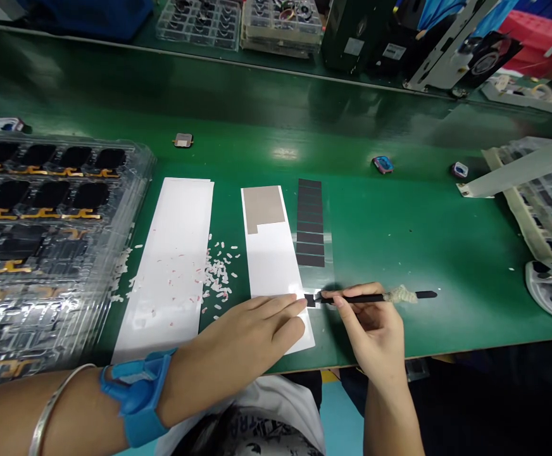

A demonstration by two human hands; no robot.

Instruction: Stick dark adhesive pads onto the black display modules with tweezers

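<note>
Green bench [390,240] | clear tray [136,171]: black gold-tailed parts [81,202] | left hand [257,326] flat on white sheet [271,259] | right hand [371,329] pinching black tweezers [366,298]

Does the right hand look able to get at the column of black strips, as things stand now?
Probably yes. The right hand is close below the black strips, and nothing stands between them. It is holding a black pen-like tool, which it may need to keep clear.

Partly readable letters "STRA" mark the white shirt [257,411].
</note>
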